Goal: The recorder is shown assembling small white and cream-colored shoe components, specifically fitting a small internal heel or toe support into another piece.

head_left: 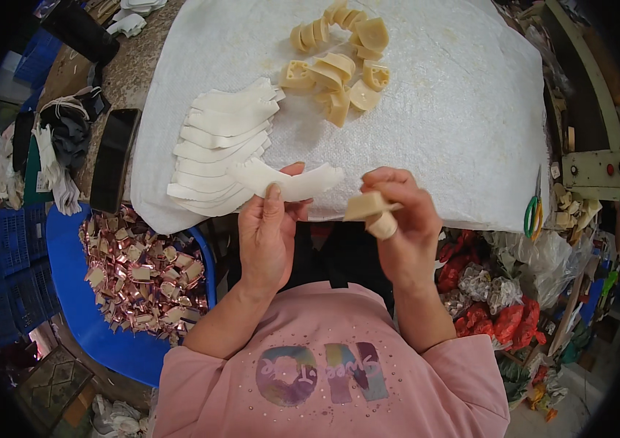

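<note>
Wears a pink T-shirt (324, 314) with a multicoloured print, filling the lower centre of the frame. Has a blue tub (80, 314) at lower left, heaped with small shiny copper-pink and beige pieces (146, 274). Has red plastic bags (508, 325) and crumpled clear plastic (536, 255) at lower right.

Pinches with the left hand (270, 233), near the centre of the frame, a curved white strip (306, 184), thumb on top and fingers underneath. Grips with the right hand (408, 219), right of centre, a beige moulded piece (363, 207), fingers closed on its right side, details blurred. Holds piece and strip close together but apart.

Has scissors (530, 217) with green and orange handles by the right edge of a white woven sheet (463, 139) covering much of the worktop (138, 73). Has a black smartphone (114, 160) left of the sheet. Has more white strips (222, 131) overlapping in a row left of centre, just beyond the left hand, with the held strip's left end in front of them in view.

Has a loose cluster of beige moulded blocks (337, 69) at upper centre, some on their sides with hollows showing. Has a black cylinder (80, 33) at upper left.
</note>
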Demonstrator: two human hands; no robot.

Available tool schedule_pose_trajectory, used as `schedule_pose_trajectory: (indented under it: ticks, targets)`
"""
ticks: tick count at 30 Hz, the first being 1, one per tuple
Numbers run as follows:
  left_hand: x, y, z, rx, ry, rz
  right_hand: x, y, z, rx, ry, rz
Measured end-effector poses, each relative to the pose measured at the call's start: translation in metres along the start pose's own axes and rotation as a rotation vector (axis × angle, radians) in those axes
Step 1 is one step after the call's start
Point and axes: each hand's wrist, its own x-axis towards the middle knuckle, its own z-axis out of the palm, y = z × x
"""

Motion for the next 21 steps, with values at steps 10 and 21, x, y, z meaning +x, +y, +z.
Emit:
schedule_pose_trajectory:
  ticks: [10,21]
  targets:
    - [-0.016,0.014,0.020,-0.069,-0.166,0.028,0.011,0.026,0.019,-0.534,-0.019,-0.697]
    - [-0.021,0.011,0.014,-0.010,-0.169,0.035,0.015,0.022,0.019,-0.623,-0.027,-0.747]
